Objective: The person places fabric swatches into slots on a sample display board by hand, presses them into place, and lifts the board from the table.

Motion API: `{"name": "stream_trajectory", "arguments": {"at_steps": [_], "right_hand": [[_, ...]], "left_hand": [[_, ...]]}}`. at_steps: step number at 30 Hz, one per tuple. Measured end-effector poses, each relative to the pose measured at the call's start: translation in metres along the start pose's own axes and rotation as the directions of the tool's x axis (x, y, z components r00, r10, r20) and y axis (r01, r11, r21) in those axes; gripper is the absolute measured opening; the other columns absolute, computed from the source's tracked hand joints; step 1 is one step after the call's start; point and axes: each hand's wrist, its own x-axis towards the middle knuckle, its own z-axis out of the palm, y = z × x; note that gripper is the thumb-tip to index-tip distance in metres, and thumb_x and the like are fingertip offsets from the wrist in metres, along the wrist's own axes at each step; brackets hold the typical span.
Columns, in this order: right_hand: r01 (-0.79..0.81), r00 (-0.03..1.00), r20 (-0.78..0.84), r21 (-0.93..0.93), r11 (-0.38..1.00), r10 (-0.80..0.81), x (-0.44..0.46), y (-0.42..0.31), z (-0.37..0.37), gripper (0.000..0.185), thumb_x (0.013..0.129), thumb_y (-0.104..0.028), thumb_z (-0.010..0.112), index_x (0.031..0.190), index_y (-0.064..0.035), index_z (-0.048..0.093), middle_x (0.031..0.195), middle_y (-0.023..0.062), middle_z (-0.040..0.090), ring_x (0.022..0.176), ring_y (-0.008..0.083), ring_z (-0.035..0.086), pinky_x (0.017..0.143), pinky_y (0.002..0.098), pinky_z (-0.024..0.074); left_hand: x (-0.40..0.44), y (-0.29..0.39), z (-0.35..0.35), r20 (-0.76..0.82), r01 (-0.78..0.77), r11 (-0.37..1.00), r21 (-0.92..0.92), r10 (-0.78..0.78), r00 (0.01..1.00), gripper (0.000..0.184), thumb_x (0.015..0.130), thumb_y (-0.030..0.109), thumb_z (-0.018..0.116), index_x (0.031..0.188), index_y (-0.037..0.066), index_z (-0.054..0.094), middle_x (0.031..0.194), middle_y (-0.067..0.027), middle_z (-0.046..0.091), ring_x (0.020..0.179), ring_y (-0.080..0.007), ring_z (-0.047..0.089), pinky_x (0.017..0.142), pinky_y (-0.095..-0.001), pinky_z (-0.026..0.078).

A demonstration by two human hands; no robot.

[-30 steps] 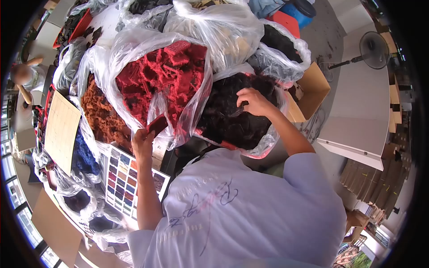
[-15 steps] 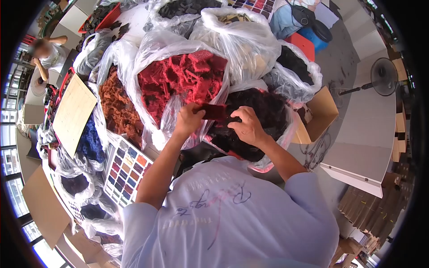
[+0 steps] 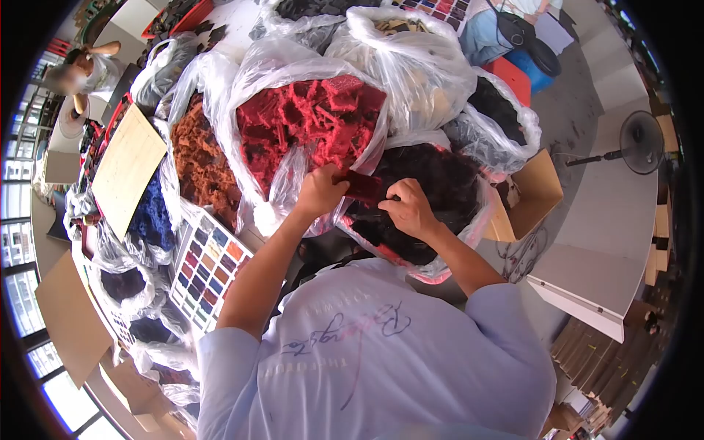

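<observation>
A small dark red piece (image 3: 363, 187), seemingly fabric with a plush surface, is stretched between my two hands. My left hand (image 3: 321, 192) pinches its left end, close to the lower edge of a plastic bag of bright red fuzzy scraps (image 3: 315, 121). At its right end, the fingers of my right hand (image 3: 412, 210) are closed on it. Both hands are over the near side of a clear plastic bag holding dark, nearly black plush scraps (image 3: 440, 176). Fingers partly hide the ends of the piece.
Left are orange-brown scraps (image 3: 198, 158), a pale board (image 3: 130, 172) and a colour swatch card (image 3: 210, 268). A cardboard box (image 3: 541, 192) and a fan (image 3: 641, 142) stand right. One person (image 3: 99, 75) is at the far left, another (image 3: 480, 37) at the top.
My left hand has moved slightly right and down, and the dark red piece now tilts down towards my right hand. The whole view has shifted a little. Both hands keep their hold.
</observation>
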Motion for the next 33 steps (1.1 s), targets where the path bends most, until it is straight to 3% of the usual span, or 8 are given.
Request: {"name": "stream_trajectory", "arguments": {"at_steps": [3, 5, 8, 11, 18, 21, 24, 33], "right_hand": [[0.036, 0.999, 0.027, 0.006, 0.999, -0.036, 0.006, -0.004, 0.005, 0.011, 0.069, -0.004, 0.066, 0.077, -0.0102, 0.068, 0.084, 0.0054, 0.052, 0.084, 0.0253, 0.054, 0.077, 0.0379, 0.0432], [0.025, 0.998, 0.052, -0.004, 1.000, -0.025, 0.003, -0.012, 0.007, 0.010, 0.069, -0.004, 0.066, 0.077, -0.0100, 0.068, 0.084, 0.0054, 0.052, 0.083, 0.0252, 0.055, 0.077, 0.0381, 0.0433], [0.049, 0.995, 0.087, 0.012, 0.999, -0.050, 0.010, -0.024, 0.014, 0.008, 0.070, -0.004, 0.066, 0.077, -0.0094, 0.068, 0.084, 0.0054, 0.053, 0.084, 0.0253, 0.055, 0.078, 0.0381, 0.0438], [0.075, 0.990, 0.116, 0.012, 0.997, -0.075, 0.019, -0.046, 0.025, 0.009, 0.071, -0.003, 0.065, 0.077, -0.0088, 0.068, 0.086, 0.0063, 0.055, 0.085, 0.0262, 0.055, 0.079, 0.0381, 0.0443], [-0.142, 0.990, 0.005, 0.031, 0.989, 0.142, 0.019, -0.103, 0.089, 0.020, 0.069, 0.006, 0.064, 0.086, -0.0031, 0.064, 0.086, 0.0100, 0.060, 0.082, 0.0292, 0.058, 0.076, 0.0386, 0.0471], [-0.671, 0.737, 0.188, 0.322, 0.668, 0.649, 0.025, -0.157, 0.134, 0.009, 0.081, 0.002, 0.068, 0.086, 0.0004, 0.061, 0.080, 0.0036, 0.063, 0.069, 0.0091, 0.058, 0.065, 0.0253, 0.0467], [-0.747, 0.620, 0.518, 0.619, 0.242, 0.589, 0.024, -0.200, 0.193, 0.012, 0.084, 0.000, 0.070, 0.092, -0.0009, 0.062, 0.082, 0.0000, 0.064, 0.072, 0.0070, 0.058, 0.067, 0.0230, 0.0462], [-0.917, 0.346, 0.903, 0.270, 0.292, 0.252, 0.043, -0.326, 0.315, 0.018, 0.082, -0.008, 0.073, 0.097, -0.0044, 0.063, 0.082, -0.0002, 0.064, 0.069, 0.0064, 0.056, 0.062, 0.0215, 0.0445]], "left_hand": [[-0.004, -0.023, -0.005, -0.142, 0.112, 0.993, -0.037, -0.116, 0.983, 0.030, 0.077, 0.022, 0.071, 0.097, 0.000, 0.067, 0.084, -0.0208, 0.069, 0.080, -0.0354, 0.069, 0.074, -0.0416, 0.053], [-0.014, -0.038, -0.005, -0.070, 0.143, 0.931, -0.336, -0.177, 0.982, 0.028, 0.077, 0.023, 0.069, 0.094, 0.000, 0.068, 0.086, -0.0218, 0.069, 0.082, -0.0369, 0.068, 0.075, -0.0425, 0.053], [-0.041, -0.043, -0.014, 0.001, -0.027, 0.999, 0.034, 0.027, 1.000, 0.028, 0.079, 0.020, 0.070, 0.099, 0.001, 0.068, 0.085, -0.0162, 0.071, 0.077, -0.0271, 0.070, 0.070, -0.0374, 0.053], [-0.068, -0.070, -0.035, -0.192, 0.151, 0.988, -0.015, -0.151, 0.970, 0.030, 0.076, 0.022, 0.071, 0.097, 0.000, 0.069, 0.086, -0.0199, 0.070, 0.083, -0.0330, 0.070, 0.075, -0.0396, 0.054], [-0.226, -0.194, -0.101, -0.343, 0.199, 0.813, -0.547, -0.435, 0.833, 0.023, 0.084, 0.015, 0.068, 0.100, -0.002, 0.067, 0.083, -0.0131, 0.072, 0.076, -0.0192, 0.069, 0.071, -0.0306, 0.052], [-0.321, -0.251, -0.141, -0.320, 0.328, 0.663, -0.673, -0.662, 0.678, 0.020, 0.086, 0.011, 0.067, 0.099, -0.004, 0.067, 0.080, -0.0088, 0.070, 0.070, -0.0138, 0.064, 0.064, -0.0276, 0.049], [-0.399, -0.315, -0.155, -0.344, 0.305, 0.700, -0.645, -0.624, 0.702, 0.018, 0.084, 0.007, 0.068, 0.100, -0.002, 0.067, 0.080, -0.0077, 0.070, 0.070, -0.0110, 0.061, 0.063, -0.0262, 0.046], [-0.426, -0.347, -0.144, -0.123, 0.298, 0.917, -0.266, -0.339, 0.933, 0.021, 0.080, 0.008, 0.068, 0.100, 0.005, 0.071, 0.084, -0.0128, 0.070, 0.075, -0.0236, 0.067, 0.071, -0.0339, 0.051]]}}
